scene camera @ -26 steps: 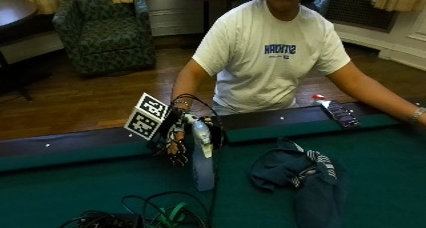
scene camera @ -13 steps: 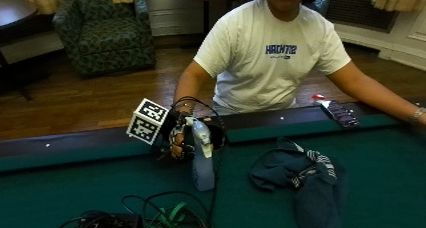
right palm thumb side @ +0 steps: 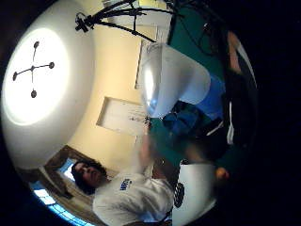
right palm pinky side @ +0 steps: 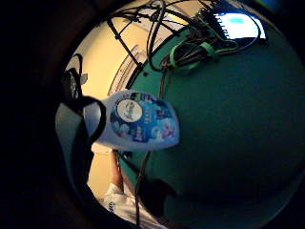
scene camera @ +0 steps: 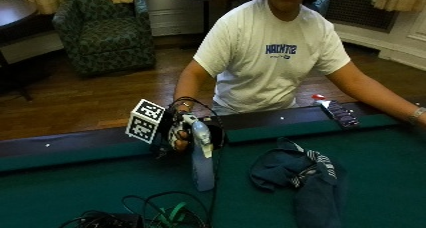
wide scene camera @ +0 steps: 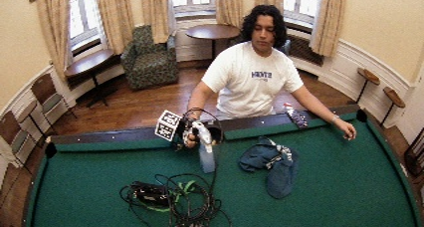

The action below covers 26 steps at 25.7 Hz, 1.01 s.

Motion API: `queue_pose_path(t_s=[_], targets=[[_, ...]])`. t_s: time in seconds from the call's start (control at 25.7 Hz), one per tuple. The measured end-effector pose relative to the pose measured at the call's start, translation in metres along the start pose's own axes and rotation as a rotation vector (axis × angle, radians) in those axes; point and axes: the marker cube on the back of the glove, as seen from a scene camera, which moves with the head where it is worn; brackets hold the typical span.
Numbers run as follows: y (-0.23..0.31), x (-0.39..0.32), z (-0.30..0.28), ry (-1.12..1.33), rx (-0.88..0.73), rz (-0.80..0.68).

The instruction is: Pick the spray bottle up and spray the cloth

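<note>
Green felt covers the table (scene camera: 373, 153), a pool table with a dark wooden rail along its far edge. Near the far rail, left of centre, the spray bottle (scene camera: 202, 160) stands upright with its base on the felt or just above it; which one, I cannot tell. The gloved right hand (scene camera: 178, 133) grasps the bottle at its neck, fingers curled around the white trigger head. The bottle body is pale blue, and the little finger side palm view shows its blue printed label (right palm pinky side: 138, 119) close to the palm. To the right of the bottle, apart from it, lies the cloth (scene camera: 299, 175), a dark blue crumpled heap with a striped band, spread toward the near edge. At the near left a tangle of black and green cables (scene camera: 153, 215) rests on the felt. The person's bare left hand (wide scene camera: 344, 131) rests on the felt at the far right, well apart from the cloth.
</note>
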Motion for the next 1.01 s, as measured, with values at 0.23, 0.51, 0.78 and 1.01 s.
queue_pose_path(t_s=[0.23, 0.51, 0.78, 1.01], targets=[[0.0027, 0.0029, -0.0040, -0.052, 0.022, 0.024], [0.0053, 0.0027, -0.0068, -0.102, 0.019, 0.046], [0.0078, -0.0013, -0.0051, -0.024, -0.012, 0.026], [0.0065, -0.0017, -0.0014, -0.009, -0.039, 0.022]])
